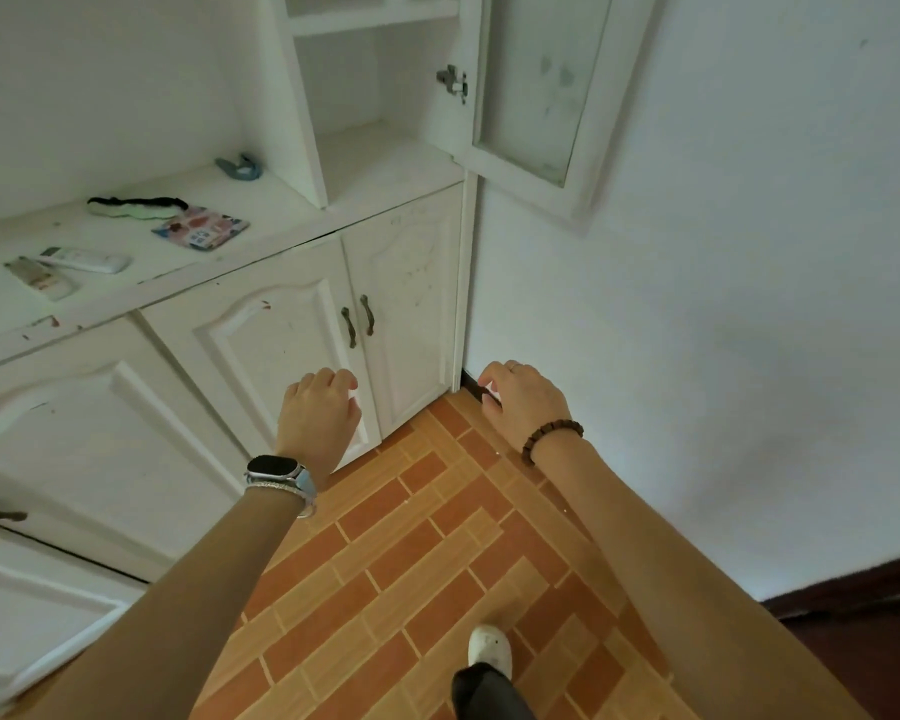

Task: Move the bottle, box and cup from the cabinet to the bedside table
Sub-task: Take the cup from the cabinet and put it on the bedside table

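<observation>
- The left hand (319, 414) is held out in front of the lower doors of the white wooden cabinet (292, 324), fingers loosely curled and spread, gripping nothing; a black smartwatch (274, 467) and a silver bracelet sit on its wrist.
- The right hand (521, 400) is held out to the right of the cabinet's lower corner, in front of the white wall (723, 304), fingers bent downward and apart, also empty; a brown beaded bracelet (552, 440) circles its wrist.
- Neither hand touches the cabinet.
- The cabinet's upper glass-panelled door (541, 96) stands open to the right; the compartment behind it (380, 153) shows only bare shelf boards.
- No bottle, box or cup can be made out inside the cabinet, so I cannot tell where they are.
- On the cabinet's white desk top (261, 210), left of the open compartment, lie a flat colourful printed packet (201, 228), a green and black cloth item (136, 206), a white remote control (87, 260), a small pale tube-like item (40, 278) and a blue-grey clip (240, 167).
- Below the cabinet, an orange and brown tiled floor (411, 537) shows a foot in a white shoe (489, 648).
</observation>
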Demonstrator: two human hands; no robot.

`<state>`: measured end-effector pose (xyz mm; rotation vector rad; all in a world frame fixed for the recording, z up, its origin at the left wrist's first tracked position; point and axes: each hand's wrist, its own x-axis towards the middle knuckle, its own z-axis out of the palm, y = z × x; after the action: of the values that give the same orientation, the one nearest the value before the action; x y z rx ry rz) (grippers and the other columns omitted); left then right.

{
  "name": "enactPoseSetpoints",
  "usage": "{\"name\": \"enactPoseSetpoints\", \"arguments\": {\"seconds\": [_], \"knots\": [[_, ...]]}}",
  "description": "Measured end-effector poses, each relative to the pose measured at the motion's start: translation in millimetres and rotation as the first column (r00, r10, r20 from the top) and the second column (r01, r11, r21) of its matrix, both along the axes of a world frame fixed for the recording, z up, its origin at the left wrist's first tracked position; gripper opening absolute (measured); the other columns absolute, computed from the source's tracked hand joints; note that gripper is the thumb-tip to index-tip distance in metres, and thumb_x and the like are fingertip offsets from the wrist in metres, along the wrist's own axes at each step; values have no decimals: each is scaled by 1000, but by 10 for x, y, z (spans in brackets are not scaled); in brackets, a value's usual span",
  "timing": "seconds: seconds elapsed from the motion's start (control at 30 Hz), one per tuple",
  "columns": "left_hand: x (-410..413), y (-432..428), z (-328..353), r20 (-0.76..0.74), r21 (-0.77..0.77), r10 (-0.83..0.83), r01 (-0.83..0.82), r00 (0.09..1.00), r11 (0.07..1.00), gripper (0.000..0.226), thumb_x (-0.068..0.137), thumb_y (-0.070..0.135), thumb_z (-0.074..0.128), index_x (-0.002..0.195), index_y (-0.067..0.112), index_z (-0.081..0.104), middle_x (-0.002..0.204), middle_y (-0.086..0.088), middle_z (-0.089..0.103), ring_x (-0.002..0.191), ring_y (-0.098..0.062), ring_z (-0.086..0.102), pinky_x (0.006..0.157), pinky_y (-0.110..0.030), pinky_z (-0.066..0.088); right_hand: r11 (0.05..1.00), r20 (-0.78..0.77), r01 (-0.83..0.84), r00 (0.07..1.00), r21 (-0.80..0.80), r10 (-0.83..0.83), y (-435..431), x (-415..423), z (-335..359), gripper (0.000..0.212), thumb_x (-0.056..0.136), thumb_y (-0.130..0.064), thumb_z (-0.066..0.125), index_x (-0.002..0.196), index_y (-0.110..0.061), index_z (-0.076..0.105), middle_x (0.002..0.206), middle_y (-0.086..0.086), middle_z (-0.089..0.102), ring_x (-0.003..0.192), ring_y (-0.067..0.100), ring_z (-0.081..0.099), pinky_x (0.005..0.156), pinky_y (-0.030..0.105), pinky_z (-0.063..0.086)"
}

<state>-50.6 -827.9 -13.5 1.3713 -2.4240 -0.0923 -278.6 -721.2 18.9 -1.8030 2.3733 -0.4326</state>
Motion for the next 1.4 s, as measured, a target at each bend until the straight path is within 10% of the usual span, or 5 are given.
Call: {"name": "enactPoseSetpoints", "arguments": {"seconds": [0.6,1.4], "knots": [[-1093,-1257,289,-51,-71,118,-121,992,990,16,85,11,57,100,9,63,88,-7,65,79,-25,59,76,-40,49,986,23,-163,986,-24,163,-1698,-1126,174,23,97,-24,49,118,-21,57,111,-2,61,101,16,57,81,32,53],[-2157,-4226,1700,-241,-376,-133,34,962,926,18,84,5,56,101,6,62,91,-11,64,77,-29,59,66,-39,49,924,166,-86,974,-373,157,-4687,-1817,1551,27,95,-23,53,123,-20,53,102,-5,63,93,14,61,84,36,54]]}}
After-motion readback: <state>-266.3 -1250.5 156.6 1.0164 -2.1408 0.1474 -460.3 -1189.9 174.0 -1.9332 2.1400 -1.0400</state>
